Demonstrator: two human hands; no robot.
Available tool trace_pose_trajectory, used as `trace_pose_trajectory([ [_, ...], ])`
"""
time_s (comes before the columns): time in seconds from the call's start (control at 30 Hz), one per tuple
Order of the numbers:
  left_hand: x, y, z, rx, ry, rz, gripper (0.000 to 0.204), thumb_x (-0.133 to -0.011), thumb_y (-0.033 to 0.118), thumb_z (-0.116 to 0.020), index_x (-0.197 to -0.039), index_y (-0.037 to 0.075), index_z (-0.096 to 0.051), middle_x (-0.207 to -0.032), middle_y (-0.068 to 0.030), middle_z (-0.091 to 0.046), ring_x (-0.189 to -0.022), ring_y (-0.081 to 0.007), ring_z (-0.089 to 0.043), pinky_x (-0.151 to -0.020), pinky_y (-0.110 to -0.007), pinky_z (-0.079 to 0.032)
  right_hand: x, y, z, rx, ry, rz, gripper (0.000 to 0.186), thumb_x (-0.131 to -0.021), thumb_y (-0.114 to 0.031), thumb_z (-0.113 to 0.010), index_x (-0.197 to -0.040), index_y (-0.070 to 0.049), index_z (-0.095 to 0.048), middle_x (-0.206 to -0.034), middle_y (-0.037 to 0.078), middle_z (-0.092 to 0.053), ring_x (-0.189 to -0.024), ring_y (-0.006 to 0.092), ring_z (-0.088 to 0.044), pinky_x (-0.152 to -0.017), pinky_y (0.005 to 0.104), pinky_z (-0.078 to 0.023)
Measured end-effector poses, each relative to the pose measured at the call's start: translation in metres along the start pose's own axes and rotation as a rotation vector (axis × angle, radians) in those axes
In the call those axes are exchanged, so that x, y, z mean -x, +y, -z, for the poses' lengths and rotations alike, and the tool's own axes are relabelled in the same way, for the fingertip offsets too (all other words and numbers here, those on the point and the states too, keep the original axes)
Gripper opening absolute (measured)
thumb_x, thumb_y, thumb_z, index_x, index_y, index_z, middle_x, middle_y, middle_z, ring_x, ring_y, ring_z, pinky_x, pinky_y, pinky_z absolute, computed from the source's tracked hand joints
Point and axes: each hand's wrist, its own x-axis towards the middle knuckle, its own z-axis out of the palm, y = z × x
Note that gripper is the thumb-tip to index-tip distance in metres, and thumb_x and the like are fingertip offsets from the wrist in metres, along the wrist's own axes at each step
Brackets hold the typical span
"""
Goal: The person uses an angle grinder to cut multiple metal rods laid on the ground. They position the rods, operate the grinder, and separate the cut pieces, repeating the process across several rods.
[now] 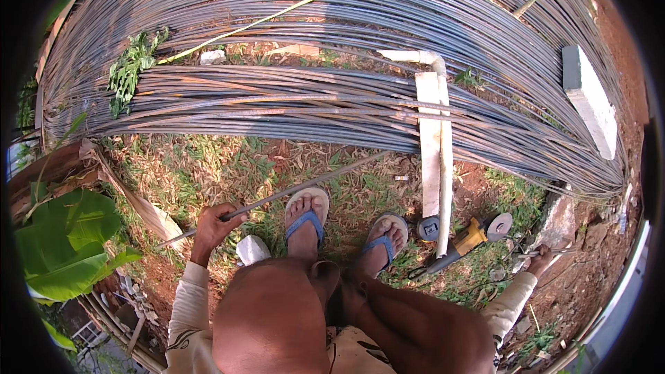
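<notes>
My left hand (220, 225) is closed round a long grey steel bar (277, 195), which slants from the ground at my left up toward the bundled bars. My right hand (540, 261) reaches far out to the right, low over the soil. Its fingers look closed on a thin rod (563, 251), small and partly hidden by the hand. Between my right foot and that hand lies a yellow and black angle grinder (467, 239) with a round disc (499, 226). Beside it are a round dark item with a blue face (429, 228) and a white pipe (445, 166) with an elbow.
Long bundles of steel bars (277, 90) stretch across the far side. A pale board (429, 152) lies beside the pipe. A white block (592, 107) rests on the bars at right. A white stone (252, 250) sits near my left foot, in a blue-strapped sandal (305, 218). Broad leaves (69, 235) stand left.
</notes>
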Motion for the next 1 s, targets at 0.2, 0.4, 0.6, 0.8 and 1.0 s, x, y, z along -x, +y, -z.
trace_pose_trajectory([
  [0.2, 0.001, -0.022, 0.014, -0.089, 0.118, 0.079, 0.031, -0.087, 0.037, -0.091, -0.085, 0.009, -0.081, -0.06, -0.0012, -0.056, -0.057, -0.0138, -0.047, -0.057, -0.036, -0.039, 0.093, -0.018, -0.01, 0.084, 0.085, 0.182, 0.033, -0.12, -0.036, -0.044, -0.095, -0.014, -0.045, -0.064, -0.002, -0.035, -0.049, 0.0113, -0.031, -0.037, 0.0263, -0.027],
  [0.4, -0.016, -0.039, 0.0, -0.078, 0.16, 0.097, 0.029, -0.089, 0.037, -0.089, -0.087, 0.009, -0.082, -0.063, -0.0022, -0.065, -0.059, -0.0139, -0.054, -0.058, -0.034, -0.043, 0.227, -0.082, -0.112, 0.134, 0.045, 0.553, 0.035, -0.115, -0.05, -0.055, -0.109, -0.015, -0.052, -0.075, -0.001, -0.045, -0.053, 0.0061, -0.036, -0.037, 0.0224, -0.027],
  [0.6, -0.052, -0.073, -0.028, -0.085, 0.191, 0.078, 0.033, -0.091, 0.033, -0.087, -0.084, 0.004, -0.075, -0.065, -0.006, -0.069, -0.059, -0.0145, -0.057, -0.062, -0.034, -0.048, 0.325, -0.1, -0.231, -0.01, -0.245, 0.847, 0.046, -0.111, -0.06, -0.056, -0.1, -0.017, -0.048, -0.069, -0.004, -0.033, -0.052, 0.0072, -0.029, -0.039, 0.0255, -0.02],
  [0.8, -0.06, -0.101, -0.043, 0.06, 0.152, 0.016, 0.029, -0.095, 0.028, -0.085, -0.087, 0.002, -0.074, -0.069, -0.0068, -0.073, -0.063, -0.0104, -0.062, -0.061, -0.031, -0.05, 0.38, -0.015, -0.274, -0.099, -0.37, 0.876, 0.054, -0.104, -0.066, -0.061, -0.09, -0.018, -0.041, -0.061, -0.007, -0.026, -0.049, 0.0059, -0.023, -0.042, 0.025, -0.019],
  [1.0, -0.068, -0.114, -0.056, 0.218, 0.117, -0.014, 0.029, -0.097, 0.024, -0.084, -0.085, 0.001, -0.071, -0.065, -0.0031, -0.064, -0.061, -0.0097, -0.054, -0.056, -0.031, -0.044, 0.369, 0.085, -0.287, -0.1, -0.593, 0.801, 0.053, -0.109, -0.058, -0.06, -0.087, -0.013, -0.042, -0.062, -0.002, -0.035, -0.051, 0.009, -0.033, -0.044, 0.0264, -0.031],
])
